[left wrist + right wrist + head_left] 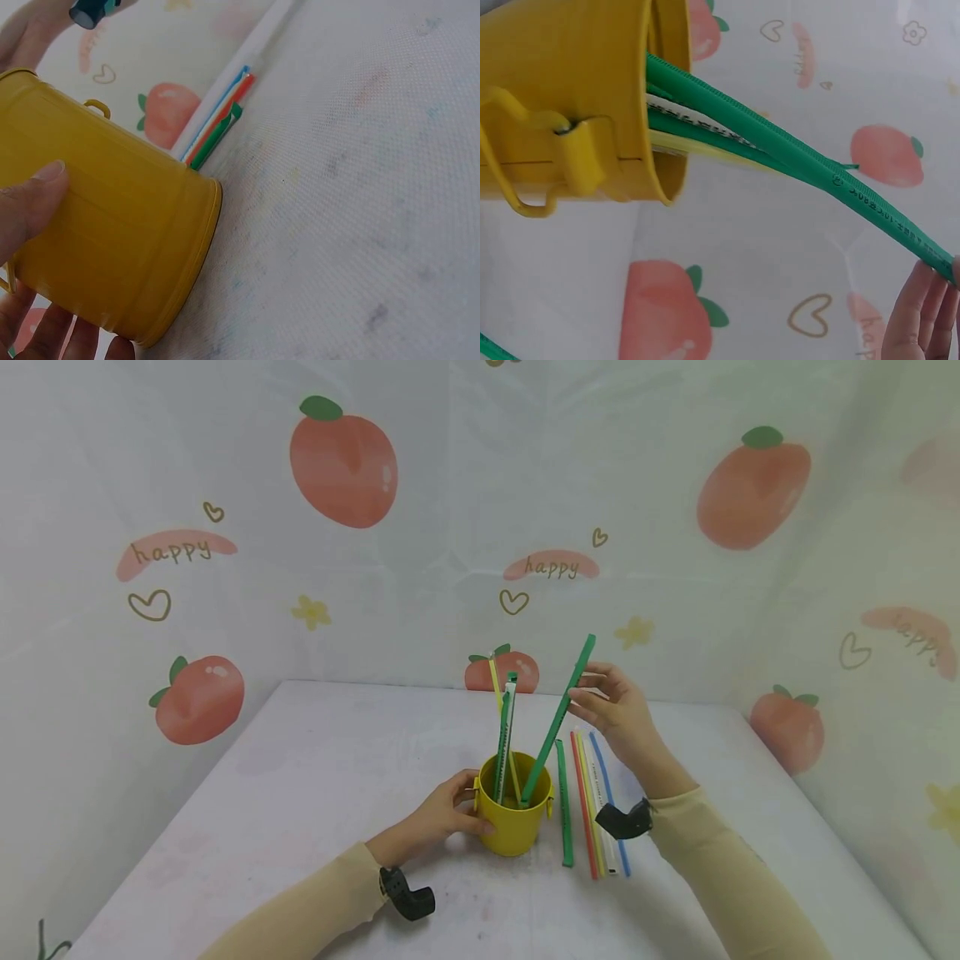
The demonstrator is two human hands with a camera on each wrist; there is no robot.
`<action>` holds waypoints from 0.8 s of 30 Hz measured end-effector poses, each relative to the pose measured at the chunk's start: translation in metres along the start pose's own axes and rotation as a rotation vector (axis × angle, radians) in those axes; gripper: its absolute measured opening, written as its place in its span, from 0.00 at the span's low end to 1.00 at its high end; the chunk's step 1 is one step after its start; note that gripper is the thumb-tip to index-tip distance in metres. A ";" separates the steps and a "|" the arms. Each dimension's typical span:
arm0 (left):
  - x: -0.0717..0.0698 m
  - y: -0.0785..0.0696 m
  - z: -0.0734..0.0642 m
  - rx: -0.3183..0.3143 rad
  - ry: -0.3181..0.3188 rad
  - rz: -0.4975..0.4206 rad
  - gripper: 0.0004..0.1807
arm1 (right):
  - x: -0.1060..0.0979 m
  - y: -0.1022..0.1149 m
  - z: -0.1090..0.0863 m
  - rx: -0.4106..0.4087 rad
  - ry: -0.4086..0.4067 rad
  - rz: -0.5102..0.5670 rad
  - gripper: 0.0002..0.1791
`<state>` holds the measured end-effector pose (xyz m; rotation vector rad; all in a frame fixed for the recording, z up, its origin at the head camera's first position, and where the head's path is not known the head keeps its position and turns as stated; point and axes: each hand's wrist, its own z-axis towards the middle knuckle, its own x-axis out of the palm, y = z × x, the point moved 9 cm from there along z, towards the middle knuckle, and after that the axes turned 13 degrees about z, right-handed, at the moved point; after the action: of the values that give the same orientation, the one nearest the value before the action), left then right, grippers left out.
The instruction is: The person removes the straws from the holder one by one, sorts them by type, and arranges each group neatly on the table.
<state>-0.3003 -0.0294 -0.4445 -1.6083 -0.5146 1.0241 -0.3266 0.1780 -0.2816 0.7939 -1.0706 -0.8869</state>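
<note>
My left hand (pixel 444 810) grips the side of a small yellow bucket (pixel 512 833), which stands upright on the table; the left wrist view shows the thumb on one side and fingers around the other. A green wrapped straw (pixel 558 718) slants out of the bucket, its lower end inside the rim. My right hand (pixel 618 714) pinches that straw near its upper end. Also standing in the bucket are a yellow straw (pixel 496 677), a white wrapped straw with printed letters (pixel 509 718) and another green wrapped straw (pixel 727 142).
Right of the bucket, a green wrapped straw (pixel 565 810) lies on the table (pixel 360 760). Beside it lie a red straw (pixel 584 810), a yellow one, a white printed one (pixel 595 777) and a blue one (pixel 602 768). A fruit-patterned sheet (pixel 465 485) hangs behind.
</note>
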 end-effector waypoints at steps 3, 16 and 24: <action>0.000 -0.001 -0.001 -0.001 0.001 0.003 0.37 | -0.003 0.008 0.002 -0.026 -0.011 0.038 0.19; 0.000 -0.001 -0.002 -0.005 0.005 0.004 0.38 | -0.022 0.038 0.008 -0.115 -0.051 0.154 0.20; 0.000 -0.001 -0.001 -0.009 0.002 0.011 0.38 | -0.041 0.040 0.011 -0.103 -0.099 0.154 0.23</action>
<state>-0.2988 -0.0298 -0.4433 -1.6218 -0.5102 1.0298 -0.3376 0.2303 -0.2593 0.5794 -1.1473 -0.8495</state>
